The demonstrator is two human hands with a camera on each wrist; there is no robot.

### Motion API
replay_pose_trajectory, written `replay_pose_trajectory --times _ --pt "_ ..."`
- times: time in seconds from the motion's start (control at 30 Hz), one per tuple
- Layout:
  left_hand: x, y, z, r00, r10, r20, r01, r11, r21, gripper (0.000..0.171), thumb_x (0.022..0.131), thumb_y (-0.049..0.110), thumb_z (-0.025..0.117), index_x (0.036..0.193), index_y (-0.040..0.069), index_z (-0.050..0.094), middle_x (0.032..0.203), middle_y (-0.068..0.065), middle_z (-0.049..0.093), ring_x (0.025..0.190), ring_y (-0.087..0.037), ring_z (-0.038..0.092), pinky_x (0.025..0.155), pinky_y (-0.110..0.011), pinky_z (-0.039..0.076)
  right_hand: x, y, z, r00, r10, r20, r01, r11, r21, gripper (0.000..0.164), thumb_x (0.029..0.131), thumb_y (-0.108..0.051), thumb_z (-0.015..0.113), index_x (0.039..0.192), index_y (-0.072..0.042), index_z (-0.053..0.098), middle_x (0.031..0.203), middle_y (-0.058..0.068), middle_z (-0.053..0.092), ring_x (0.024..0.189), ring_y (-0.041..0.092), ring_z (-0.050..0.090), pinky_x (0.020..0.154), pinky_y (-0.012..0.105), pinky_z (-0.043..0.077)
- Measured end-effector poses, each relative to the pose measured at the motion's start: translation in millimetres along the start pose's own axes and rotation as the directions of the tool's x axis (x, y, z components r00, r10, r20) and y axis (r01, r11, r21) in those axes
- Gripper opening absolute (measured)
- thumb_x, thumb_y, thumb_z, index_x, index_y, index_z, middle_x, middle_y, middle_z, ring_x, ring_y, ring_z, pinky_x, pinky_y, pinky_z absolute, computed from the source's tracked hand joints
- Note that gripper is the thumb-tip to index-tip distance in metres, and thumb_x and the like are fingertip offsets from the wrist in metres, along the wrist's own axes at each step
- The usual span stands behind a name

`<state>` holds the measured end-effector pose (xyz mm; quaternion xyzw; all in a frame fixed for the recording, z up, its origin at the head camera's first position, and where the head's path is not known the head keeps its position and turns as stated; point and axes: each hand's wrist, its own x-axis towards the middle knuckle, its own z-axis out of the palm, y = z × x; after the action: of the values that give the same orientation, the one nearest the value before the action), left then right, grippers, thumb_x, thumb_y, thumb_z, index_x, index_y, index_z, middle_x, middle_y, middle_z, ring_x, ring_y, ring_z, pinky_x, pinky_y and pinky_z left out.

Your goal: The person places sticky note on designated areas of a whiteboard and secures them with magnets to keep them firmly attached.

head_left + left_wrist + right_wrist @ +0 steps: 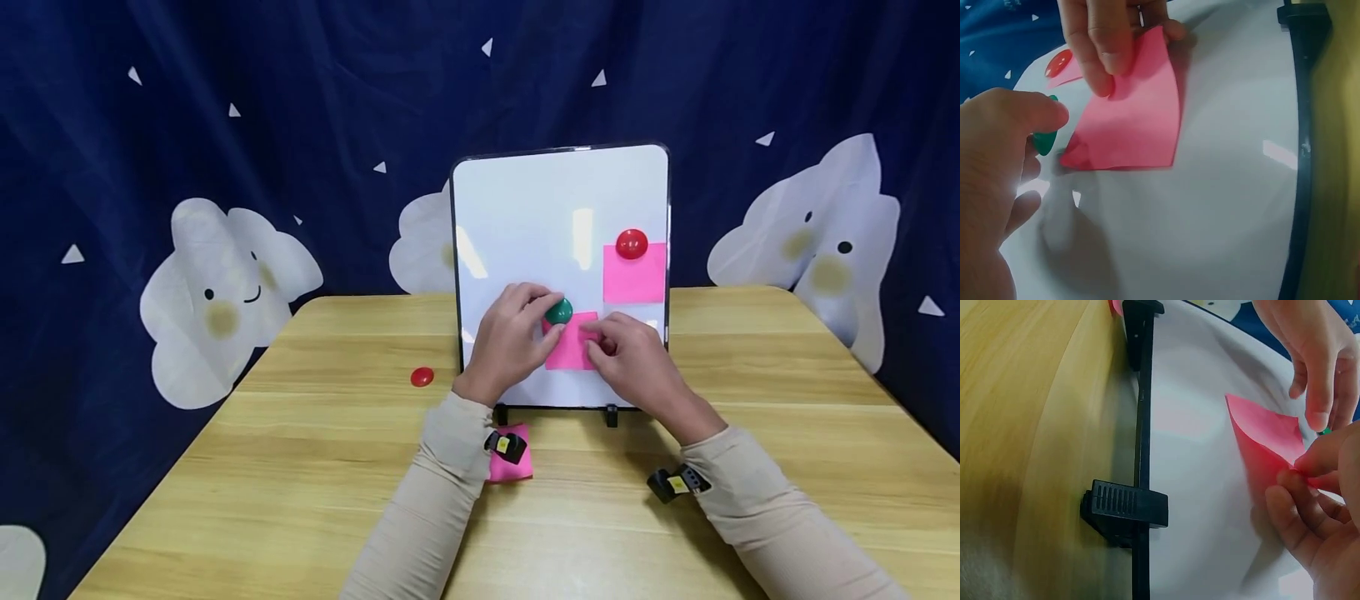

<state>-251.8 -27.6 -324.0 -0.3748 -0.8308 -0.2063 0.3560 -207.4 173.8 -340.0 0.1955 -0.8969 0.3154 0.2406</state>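
Observation:
My left hand (506,337) pinches a round green magnet (559,312) between thumb and fingers, beside the upper left corner of a pink sticky note (568,354). My right hand (639,360) pinches that note by its right side; in the right wrist view the note (1266,428) bends away from the whiteboard (1191,462) towards the fingertips. The whiteboard (517,208) stands upright behind both hands. Higher on its right side, a round red magnet (632,244) sits over the top edge of another pink note (633,285).
A second red magnet (422,377) lies on the wooden table (315,442), left of the board. Below the left wrist is a pink sticky-note pad (519,467), partly covered by the wrist camera. Black feet (612,416) support the board. A dark blue curtain (337,83) hangs behind.

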Motion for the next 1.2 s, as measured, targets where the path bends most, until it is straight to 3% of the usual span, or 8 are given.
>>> replay_pose_trajectory --times 0.33,0.77,1.2 --pt "-2.4 4.1 8.8 1.000 0.029 0.002 -0.029 0.997 0.077 0.035 0.090 0.023 0.075 0.122 0.011 0.073 0.118 -0.003 0.062 0.109 -0.020 0.054 0.087 -0.033 0.046 0 0 2 1.000 -0.026 -0.001 0.026 1.000 0.017 0.023 0.087 0.005 0.067 0.109 0.004 0.075 0.084 0.007 0.063 0.067 0.018 0.051 0.055 0.027 0.044" --pt "-3.2 6.7 12.8 0.997 0.066 -0.030 -0.061 0.986 0.152 0.031 0.091 0.027 0.075 0.119 0.014 0.074 0.118 0.000 0.066 0.108 -0.018 0.056 0.088 -0.034 0.047 1 -3 -1 1.000 -0.014 0.016 0.014 1.000 0.022 0.025 0.088 0.004 0.066 0.111 0.005 0.074 0.085 0.007 0.063 0.067 0.018 0.051 0.055 0.027 0.042" --pt "-2.0 8.1 14.0 0.996 0.086 -0.013 -0.082 0.975 0.207 0.029 0.092 0.028 0.073 0.118 0.015 0.075 0.118 0.000 0.066 0.109 -0.018 0.058 0.088 -0.035 0.048 0 -4 -3 1.000 0.008 0.026 -0.009 1.000 0.015 0.024 0.088 0.002 0.067 0.111 0.005 0.074 0.085 0.006 0.062 0.068 0.019 0.051 0.055 0.027 0.044"
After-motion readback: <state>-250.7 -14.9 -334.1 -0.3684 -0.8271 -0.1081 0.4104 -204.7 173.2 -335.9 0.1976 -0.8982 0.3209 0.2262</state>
